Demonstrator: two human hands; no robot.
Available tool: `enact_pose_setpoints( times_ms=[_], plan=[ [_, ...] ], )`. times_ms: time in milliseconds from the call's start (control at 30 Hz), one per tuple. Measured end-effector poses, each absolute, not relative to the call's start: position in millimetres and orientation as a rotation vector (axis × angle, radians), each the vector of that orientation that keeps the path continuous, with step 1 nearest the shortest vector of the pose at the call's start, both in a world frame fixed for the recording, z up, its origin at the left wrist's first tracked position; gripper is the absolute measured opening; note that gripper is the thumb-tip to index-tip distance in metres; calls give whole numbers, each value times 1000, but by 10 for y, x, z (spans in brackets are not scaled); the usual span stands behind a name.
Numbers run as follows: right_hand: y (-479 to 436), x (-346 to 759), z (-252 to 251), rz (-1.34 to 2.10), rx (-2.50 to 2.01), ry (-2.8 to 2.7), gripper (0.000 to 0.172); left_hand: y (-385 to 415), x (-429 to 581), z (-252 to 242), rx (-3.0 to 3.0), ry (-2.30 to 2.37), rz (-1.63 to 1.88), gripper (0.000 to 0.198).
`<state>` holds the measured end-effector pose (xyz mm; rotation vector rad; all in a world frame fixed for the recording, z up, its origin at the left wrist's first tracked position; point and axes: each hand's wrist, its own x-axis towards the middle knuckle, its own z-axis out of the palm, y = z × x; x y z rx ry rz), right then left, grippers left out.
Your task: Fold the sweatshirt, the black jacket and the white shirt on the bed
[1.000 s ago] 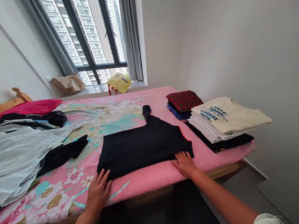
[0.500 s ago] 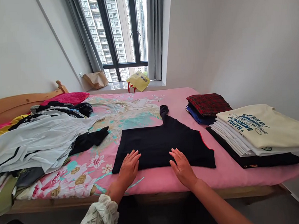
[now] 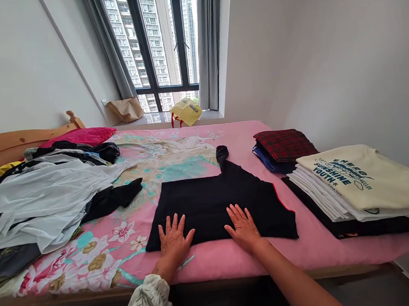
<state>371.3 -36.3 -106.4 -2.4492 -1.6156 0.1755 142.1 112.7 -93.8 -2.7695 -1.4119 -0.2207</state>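
A black garment (image 3: pixel 214 201) with a thin red edge lies folded flat on the pink floral bed sheet (image 3: pixel 231 257), near the bed's front edge. My left hand (image 3: pixel 173 235) rests flat on its front left corner, fingers spread. My right hand (image 3: pixel 242 227) lies flat on its front middle, fingers stretched out. Neither hand holds anything.
A heap of unfolded clothes (image 3: pixel 44 195) covers the bed's left side. On the right stand a pile topped by a cream printed T-shirt (image 3: pixel 361 178) and a smaller pile topped by red plaid cloth (image 3: pixel 283 144). A yellow bag (image 3: pixel 186 111) and a brown paper bag (image 3: pixel 125 109) sit on the window sill.
Both hands have moved from the garment's outer corners in toward its front middle and now lie flat on it. The view has shifted right and steadied.
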Motion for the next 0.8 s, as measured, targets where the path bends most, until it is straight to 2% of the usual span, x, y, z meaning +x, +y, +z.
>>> enact_pose_setpoints(
  times_ms=[233, 400, 567, 667, 800],
  plan=[
    [-349, 3679, -1037, 169, -2442, -1610, 65, 1129, 1423, -910, -2784, -1403, -186, 64],
    [-332, 3692, -1021, 201, -2450, -1620, 65, 1199, 1487, -705, -2834, -1436, -7, 66],
    [-312, 3714, -1092, 203, -2454, -1626, 64, 1381, 1760, -471, -3102, -1115, -13, 59],
    [-312, 3732, -1170, 168, -2434, -1639, 63, 1604, 1939, -474, -3283, -954, 110, 60],
    [-313, 3756, -1266, 121, -2413, -1655, 63, 2022, 2097, -617, -3216, -1184, 311, 70]
  ],
)
